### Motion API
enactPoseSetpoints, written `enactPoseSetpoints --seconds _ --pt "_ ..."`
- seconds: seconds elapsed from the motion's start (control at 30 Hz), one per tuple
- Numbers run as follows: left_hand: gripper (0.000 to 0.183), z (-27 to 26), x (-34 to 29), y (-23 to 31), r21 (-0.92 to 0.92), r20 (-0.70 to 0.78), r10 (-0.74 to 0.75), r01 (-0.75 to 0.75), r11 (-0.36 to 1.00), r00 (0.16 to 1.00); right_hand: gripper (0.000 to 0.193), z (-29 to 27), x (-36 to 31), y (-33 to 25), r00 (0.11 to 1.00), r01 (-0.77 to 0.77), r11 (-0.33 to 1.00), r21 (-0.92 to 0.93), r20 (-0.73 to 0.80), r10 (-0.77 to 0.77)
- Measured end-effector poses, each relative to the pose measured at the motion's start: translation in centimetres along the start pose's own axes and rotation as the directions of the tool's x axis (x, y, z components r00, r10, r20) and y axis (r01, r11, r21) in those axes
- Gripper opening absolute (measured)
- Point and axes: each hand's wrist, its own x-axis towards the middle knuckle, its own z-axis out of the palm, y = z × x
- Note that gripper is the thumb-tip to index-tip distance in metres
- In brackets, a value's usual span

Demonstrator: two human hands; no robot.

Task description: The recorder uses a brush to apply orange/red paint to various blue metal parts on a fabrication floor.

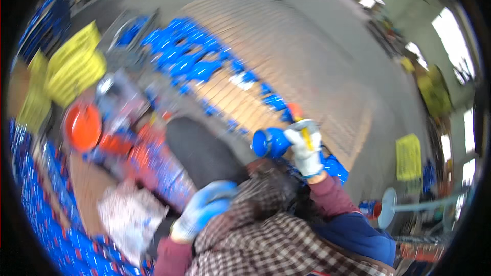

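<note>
My right hand [307,148], in a white work glove, is closed around a slim yellow-and-grey tool [306,135]; blur hides its exact kind. An orange patch [295,111] shows just beyond that hand. Right beside its fingers is a glossy blue flared part [270,143] with a round open mouth; whether the fingers touch it I cannot tell. My left hand [207,209], gloved in white with a blue coating, is low in front of my body near my dark-clad knee [202,148]. Its fingers are smeared by motion, and nothing shows plainly in them.
Many blue parts [189,56] lie on a brown slatted sheet [240,102] on the floor ahead. To the left are an orange bowl [83,127], yellow crates [76,66] and a pale stained sack [130,217]. Stacked blue pieces [38,220] fill the left edge.
</note>
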Motion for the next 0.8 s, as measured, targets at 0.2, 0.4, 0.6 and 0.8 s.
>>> enactPoseSetpoints --seconds 0.2,0.4,0.6,0.8 --pt "0.063 0.3 5.3 -1.0 -0.437 -0.185 0.301 -0.353 0.828 0.935 0.017 10.5 -2.2 -7.3 0.947 -0.312 0.603 0.734 0.289 0.139" --pt "0.055 -4.7 -0.8 0.2 -0.177 -0.522 0.562 -0.726 0.665 0.642 0.021 17.2 -6.6 -7.8 0.878 -0.443 0.503 0.742 0.474 0.073" --pt "0.085 -10.9 -8.6 1.9 0.051 -0.694 0.547 -0.726 0.686 0.468 0.021 23.6 -7.6 -6.0 0.777 -0.124 0.760 0.638 0.539 -0.326" --pt "0.074 -14.2 -10.6 -0.9 -0.316 -0.726 0.516 -0.887 0.336 0.454 0.022 30.1 -2.5 -5.2 0.726 0.224 0.897 0.381 0.549 -0.414"
